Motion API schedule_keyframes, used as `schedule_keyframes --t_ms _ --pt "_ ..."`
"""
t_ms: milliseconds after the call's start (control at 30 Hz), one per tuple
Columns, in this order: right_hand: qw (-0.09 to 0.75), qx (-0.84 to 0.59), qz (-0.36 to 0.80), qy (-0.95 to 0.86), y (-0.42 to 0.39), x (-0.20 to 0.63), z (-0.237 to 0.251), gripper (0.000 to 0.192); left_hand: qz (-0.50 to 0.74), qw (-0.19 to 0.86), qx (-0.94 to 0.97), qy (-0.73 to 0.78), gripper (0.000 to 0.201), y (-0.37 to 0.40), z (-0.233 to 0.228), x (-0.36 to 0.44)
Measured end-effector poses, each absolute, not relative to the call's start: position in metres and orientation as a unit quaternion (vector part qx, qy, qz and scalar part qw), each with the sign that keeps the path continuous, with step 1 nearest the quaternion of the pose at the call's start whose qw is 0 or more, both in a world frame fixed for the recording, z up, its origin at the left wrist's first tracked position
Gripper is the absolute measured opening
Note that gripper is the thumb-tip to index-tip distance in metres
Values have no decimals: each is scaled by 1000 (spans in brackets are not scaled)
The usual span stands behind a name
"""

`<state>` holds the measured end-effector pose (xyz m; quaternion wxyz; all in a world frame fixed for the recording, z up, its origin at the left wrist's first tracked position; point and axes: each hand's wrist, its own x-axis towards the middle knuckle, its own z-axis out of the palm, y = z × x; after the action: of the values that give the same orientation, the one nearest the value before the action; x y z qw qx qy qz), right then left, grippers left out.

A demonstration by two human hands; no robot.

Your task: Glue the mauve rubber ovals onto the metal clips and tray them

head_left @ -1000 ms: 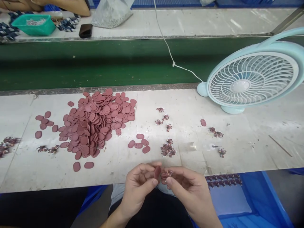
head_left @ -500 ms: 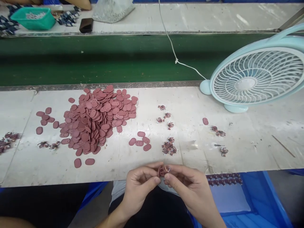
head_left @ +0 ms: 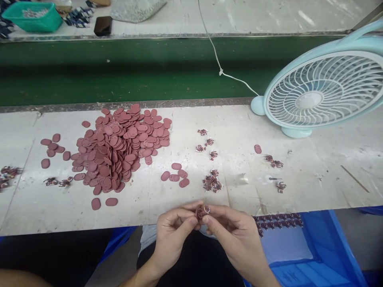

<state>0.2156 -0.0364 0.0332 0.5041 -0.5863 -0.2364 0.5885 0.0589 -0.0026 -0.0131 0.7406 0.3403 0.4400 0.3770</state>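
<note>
A small red disc (head_left: 200,213) with a wire ring is pinched between the left hand (head_left: 175,231) and the right hand (head_left: 236,235), just off the table's (head_left: 299,191) near edge, near the disc pile (head_left: 119,149).

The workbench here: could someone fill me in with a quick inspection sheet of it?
Surface: pale, scuffed workbench.
Job's things: a small wire coil piece pinched between both hands; big pile of reddish oval discs; loose coil cluster.
Clutter: stray discs; thin stick.
Fingers: left hand and right hand meet at the piece, just off the near edge.
Cables: white cord runs to the fan.
Surroundings: green belt; teal tray; phone; blue bin.
</note>
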Motion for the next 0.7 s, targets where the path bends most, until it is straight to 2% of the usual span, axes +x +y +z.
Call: schedule_keyframes --t_ms 300,467,567,633,700 --pt "534 -559 603 -198 -40 214 11 19 409 694 375 459 7 -2 -15 66" --pt "574 -497 642 -106 -44 218 -9 19 411 643 494 417 19 13 -13 56" --pt "603 -497 623 -41 -61 239 -14 19 397 462 655 447 24 44 -11 32" --pt "632 -520 574 -12 -82 263 -17 20 316 307 773 456 30 71 -11 12" --pt "654 -561 507 -3 -113 291 -22 22 218 215 865 397 32 95 -15 -4"
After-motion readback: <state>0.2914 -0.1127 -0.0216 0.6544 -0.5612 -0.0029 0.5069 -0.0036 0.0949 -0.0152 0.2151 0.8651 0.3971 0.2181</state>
